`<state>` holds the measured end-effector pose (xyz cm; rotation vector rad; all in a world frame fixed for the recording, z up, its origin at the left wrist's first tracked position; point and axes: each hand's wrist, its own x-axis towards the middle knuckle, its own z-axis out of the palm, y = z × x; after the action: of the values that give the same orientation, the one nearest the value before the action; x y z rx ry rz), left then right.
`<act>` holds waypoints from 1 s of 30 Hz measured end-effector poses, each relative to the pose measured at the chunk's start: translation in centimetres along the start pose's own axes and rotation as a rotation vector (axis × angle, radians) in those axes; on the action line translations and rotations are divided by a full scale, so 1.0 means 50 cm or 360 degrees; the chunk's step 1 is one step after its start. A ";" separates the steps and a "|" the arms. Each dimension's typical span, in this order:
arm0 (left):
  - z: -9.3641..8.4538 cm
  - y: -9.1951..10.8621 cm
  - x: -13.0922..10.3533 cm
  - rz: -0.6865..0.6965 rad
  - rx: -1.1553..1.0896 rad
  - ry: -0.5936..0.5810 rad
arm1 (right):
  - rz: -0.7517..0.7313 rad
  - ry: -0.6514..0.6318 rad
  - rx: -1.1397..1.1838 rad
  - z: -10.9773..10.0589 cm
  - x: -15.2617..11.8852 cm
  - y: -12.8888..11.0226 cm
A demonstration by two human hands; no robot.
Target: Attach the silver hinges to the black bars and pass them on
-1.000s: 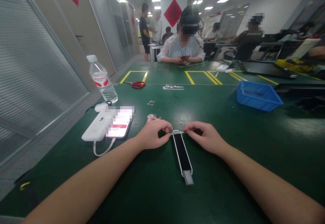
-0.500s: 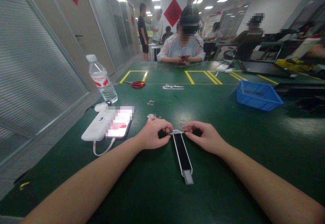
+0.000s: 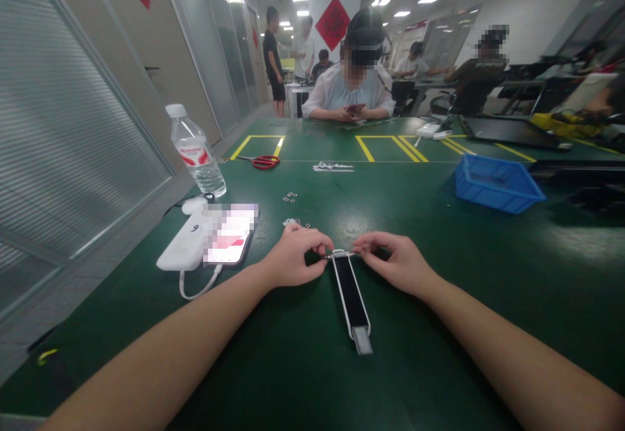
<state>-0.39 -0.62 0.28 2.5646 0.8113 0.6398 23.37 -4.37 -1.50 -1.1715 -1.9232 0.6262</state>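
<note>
A long, narrow piece with a black face and a white frame (image 3: 352,294) lies on the green table, a grey tab (image 3: 362,340) sticking out of its near end. Across its far end runs a thin metal rod (image 3: 344,255). My left hand (image 3: 297,256) pinches the rod's left end between thumb and fingers. At the other end, the fingertips of my right hand (image 3: 394,260) are closed on the rod too. The exact grip points are partly hidden by the fingers. Just beyond my left hand sits a small whitish part (image 3: 290,222) and a little ring (image 3: 307,226).
Left of my hands are a white power bank (image 3: 180,242), a phone (image 3: 237,232) and a water bottle (image 3: 198,154). Farther off lie small rings (image 3: 290,197), red-handled scissors (image 3: 265,163) and white scraps (image 3: 333,166). A blue bin (image 3: 498,183) stands right. Opposite sits a person (image 3: 349,86).
The fingers of my right hand have shifted very slightly at the rod's right end. My left hand and the framed piece look the same.
</note>
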 end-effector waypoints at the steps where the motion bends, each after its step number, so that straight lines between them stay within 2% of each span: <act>1: 0.000 0.000 0.000 -0.0001 0.0005 0.0000 | -0.0003 -0.0001 -0.0006 0.000 0.000 -0.001; 10: 0.000 0.003 0.002 -0.0010 0.0018 -0.0010 | -0.0031 0.0003 -0.0011 -0.001 0.001 -0.006; 30: 0.000 0.000 0.002 0.0043 -0.0026 -0.0003 | 0.0182 -0.0011 0.0350 0.001 0.002 0.004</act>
<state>-0.33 -0.55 0.33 2.5649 0.7689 0.6491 23.40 -4.22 -1.65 -1.1443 -1.7513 0.8805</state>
